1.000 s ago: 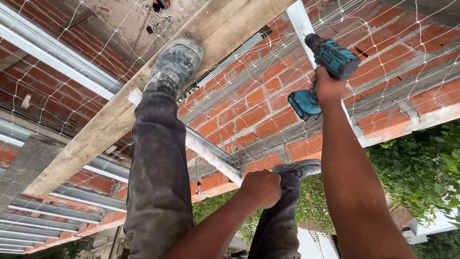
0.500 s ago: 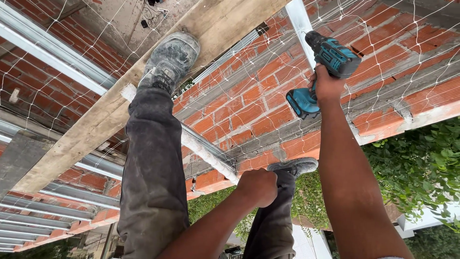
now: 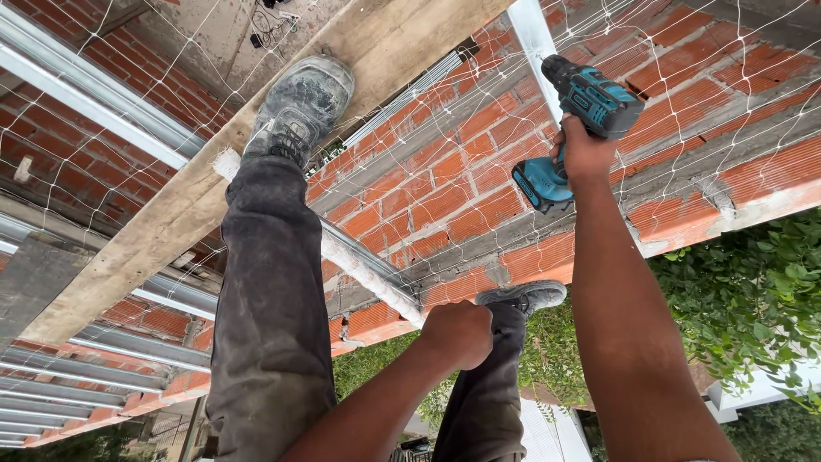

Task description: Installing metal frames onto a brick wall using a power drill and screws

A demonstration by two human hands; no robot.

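Overhead, view: the camera looked up at a brick ceiling [image 3: 479,171] crossed by white netting [image 3: 710,51].
Right hand: the right hand [image 3: 586,154] was clenched round the grip of a teal drill [image 3: 581,111], arm stretched upward.
Drill: its nose met the lower part of a pale metal rail [image 3: 534,38] that ran up to the top edge of the ceiling; its battery end hung just below the fist, toward the bricks.
Left hand: the left hand [image 3: 457,334] was closed in a fist at the lower end of a white pipe [image 3: 368,274]; whether it truly gripped the pipe or only pressed against it, I could not tell.
Pipe: it slanted from the fist up and left, passing behind the trouser leg toward the plank.
Plank: a broad wooden plank [image 3: 154,239] ran diagonally from the lower left to the top middle.
Legs: another person's legs in dusty grey trousers [image 3: 269,299] stood above; one worn boot [image 3: 299,107] was planted on the plank, the other boot [image 3: 522,298] showed just beside the left fist.
Rails: more metal rails [image 3: 94,94] lay along the left side of the ceiling.
Beyond: green foliage [image 3: 744,299] filled the lower right, past the ceiling's edge.
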